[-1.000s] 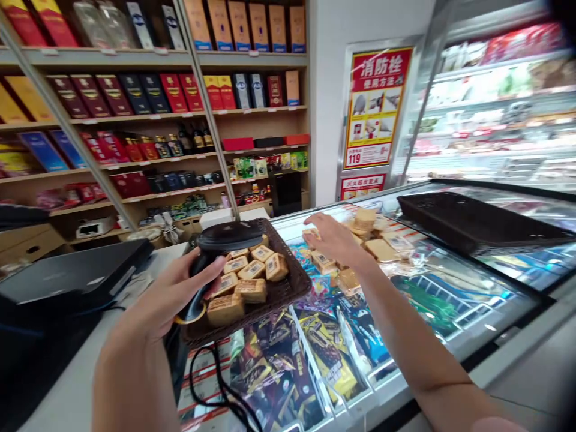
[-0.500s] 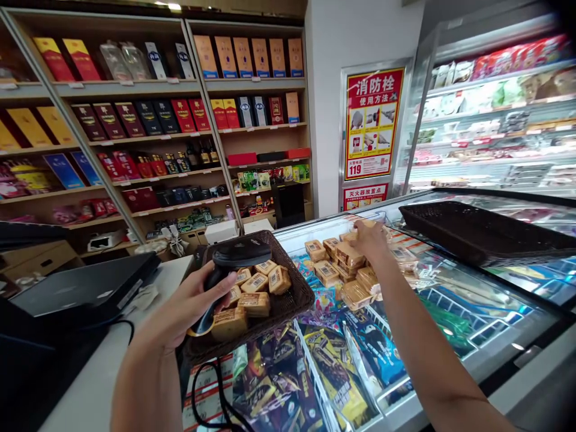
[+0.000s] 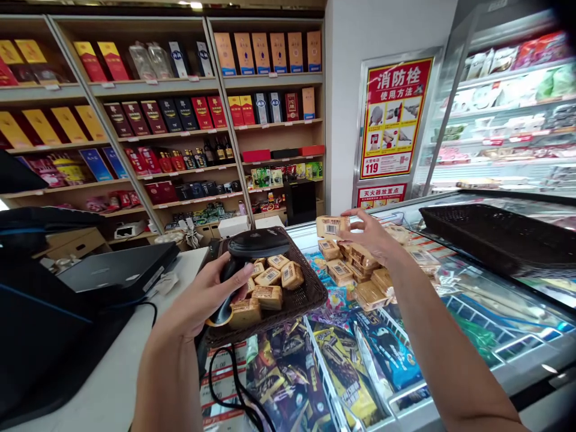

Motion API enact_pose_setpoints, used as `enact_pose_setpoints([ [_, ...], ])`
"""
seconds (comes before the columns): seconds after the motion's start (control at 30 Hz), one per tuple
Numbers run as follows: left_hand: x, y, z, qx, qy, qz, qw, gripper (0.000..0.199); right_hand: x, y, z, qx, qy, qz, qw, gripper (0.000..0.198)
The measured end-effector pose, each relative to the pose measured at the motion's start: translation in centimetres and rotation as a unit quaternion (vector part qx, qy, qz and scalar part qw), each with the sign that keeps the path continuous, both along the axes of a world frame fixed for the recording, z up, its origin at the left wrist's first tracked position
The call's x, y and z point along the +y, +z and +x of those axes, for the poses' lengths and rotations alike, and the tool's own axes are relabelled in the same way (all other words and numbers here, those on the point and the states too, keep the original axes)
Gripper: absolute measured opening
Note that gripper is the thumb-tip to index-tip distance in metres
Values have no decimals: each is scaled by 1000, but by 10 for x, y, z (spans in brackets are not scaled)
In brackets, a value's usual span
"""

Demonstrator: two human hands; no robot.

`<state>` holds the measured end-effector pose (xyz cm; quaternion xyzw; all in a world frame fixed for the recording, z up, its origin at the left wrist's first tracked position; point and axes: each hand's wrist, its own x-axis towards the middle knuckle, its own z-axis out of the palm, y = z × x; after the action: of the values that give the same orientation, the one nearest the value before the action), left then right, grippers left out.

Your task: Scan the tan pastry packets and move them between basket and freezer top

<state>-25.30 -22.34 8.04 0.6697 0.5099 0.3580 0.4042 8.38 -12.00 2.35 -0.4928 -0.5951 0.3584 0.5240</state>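
Observation:
My left hand (image 3: 216,294) is wrapped round the handle of a black barcode scanner (image 3: 258,242), held over a dark woven basket (image 3: 310,294). Several small tan packages (image 3: 269,296) with barcodes lie in that basket. In my right hand (image 3: 371,237) is one tan package (image 3: 332,227), gripped at its right end, its barcode side towards me. Just below it, a pile of similar wrapped packages (image 3: 339,271) rests on the freezer's glass top. The scanner's black cable (image 3: 238,390) hangs down in front of the basket.
Under the glass of the chest freezer (image 3: 418,396) lie bagged ice creams and wire dividers. A second dark woven basket (image 3: 490,240) sits on the freezer at right. At left, a white counter (image 3: 112,354) carries black checkout equipment (image 3: 121,270). Shelves of boxed goods stand behind.
My right hand has lifted a package from the pile and brought it up and leftwards, near the scanner. The view has turned slightly left; my left hand still holds the scanner.

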Motion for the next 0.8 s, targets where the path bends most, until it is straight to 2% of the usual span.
enact_pose_setpoints([
  [0.07,0,-1,0,-8,-7,6,1000,45,-5,0,-6,41,58,-14,997,68],
  [0.17,1,-2,2,-17,-17,8,1000,44,-9,0,-14,41,78,-10,996,76],
  [0.4,2,-4,8,-29,-31,-3,999,41,-19,5,-31,-25,95,-7,995,71],
  [0.63,2,-5,11,-30,-36,4,999,39,-26,9,-38,-38,98,2,994,67],
  [0.73,3,-4,10,-32,-28,-2,999,39,-23,8,-34,-103,128,-13,986,63],
  [0.8,4,-4,9,-32,-25,-5,999,40,-19,4,-31,-191,179,-5,965,58],
])
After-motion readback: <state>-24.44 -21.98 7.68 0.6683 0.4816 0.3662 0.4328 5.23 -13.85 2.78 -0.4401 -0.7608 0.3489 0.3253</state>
